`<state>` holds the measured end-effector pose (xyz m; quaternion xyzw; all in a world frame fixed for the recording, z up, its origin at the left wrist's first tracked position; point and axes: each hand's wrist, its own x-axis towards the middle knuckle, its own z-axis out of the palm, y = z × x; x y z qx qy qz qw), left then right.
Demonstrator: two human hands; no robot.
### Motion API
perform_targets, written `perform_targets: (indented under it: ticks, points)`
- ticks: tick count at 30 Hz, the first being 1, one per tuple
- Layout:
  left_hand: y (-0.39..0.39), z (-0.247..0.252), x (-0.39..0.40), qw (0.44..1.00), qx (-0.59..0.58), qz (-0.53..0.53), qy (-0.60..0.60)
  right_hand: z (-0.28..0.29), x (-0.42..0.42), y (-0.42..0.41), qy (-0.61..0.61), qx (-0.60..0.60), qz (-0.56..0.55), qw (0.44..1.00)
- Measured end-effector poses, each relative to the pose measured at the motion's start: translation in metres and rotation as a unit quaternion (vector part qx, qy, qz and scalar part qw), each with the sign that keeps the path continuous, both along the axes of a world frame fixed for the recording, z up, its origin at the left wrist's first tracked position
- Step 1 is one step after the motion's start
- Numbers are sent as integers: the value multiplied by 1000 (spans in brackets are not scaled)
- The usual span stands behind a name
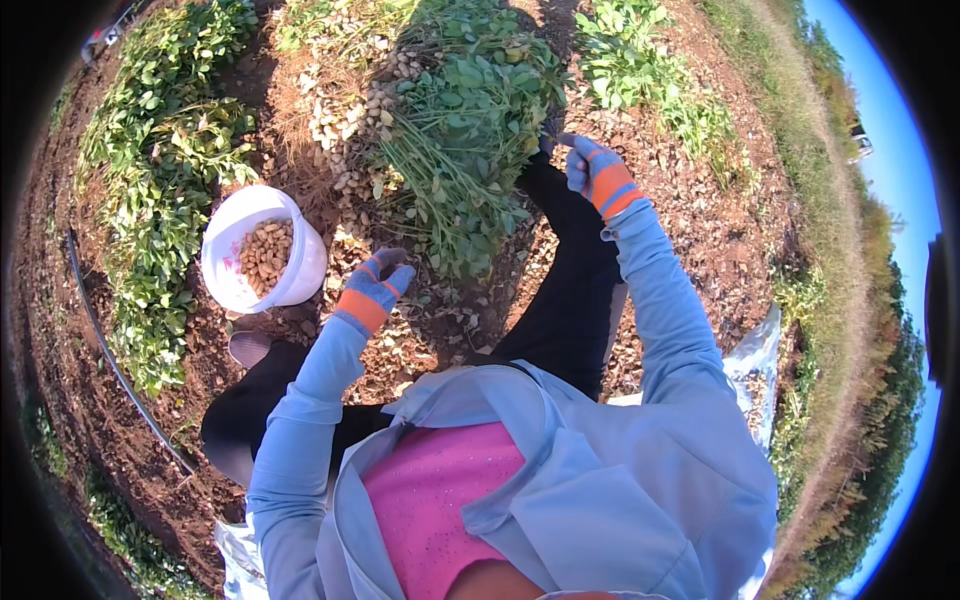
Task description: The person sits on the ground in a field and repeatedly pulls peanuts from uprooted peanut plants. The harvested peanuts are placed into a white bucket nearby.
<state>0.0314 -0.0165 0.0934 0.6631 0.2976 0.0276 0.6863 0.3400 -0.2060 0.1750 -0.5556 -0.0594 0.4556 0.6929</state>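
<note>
A heap of pulled peanut plants (pixel 472 127) lies before me, its green tops to the right and its roots with clusters of peanut pods (pixel 345 116) to the left. My left hand (pixel 379 285), in a grey and orange glove, is just below the heap, fingers bent; no object shows in it. Left of that hand, a white plastic bucket (pixel 311 259) leans with shelled-looking tan peanut pods (pixel 266 256) inside. At the right edge of the heap is my right hand (pixel 600 172), gloved alike, with curled fingers near my shoe; whether it holds a bit of plant cannot be told.
A row of leafy plants (pixel 150 187) runs along the left, beside a thin black hose (pixel 112 345). More green plants (pixel 630 60) stand at the upper right. My bent legs flank the heap. Silvery sheeting (pixel 757 367) lies at the right, and a grassy strip (pixel 817 150) lies beyond.
</note>
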Motion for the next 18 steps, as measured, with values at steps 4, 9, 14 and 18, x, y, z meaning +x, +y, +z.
perform_targets:
  ticks: [4, 9, 14, 18]
  points:
    - [-14, 8, 3, 984, -167, -62, 17, -38, -124, 54, -1, -52, 136, 989]
    - [-6, 7, 2, 958, -286, 30, 1, -58, -199, 107, 9, 96, -8, 995]
    - [5, -13, -3, 970, -199, 137, 12, -72, -222, 134, 15, 106, -6, 994]
    - [5, -18, -7, 971, -158, 171, -54, -85, -229, 143, 48, 135, 20, 989]
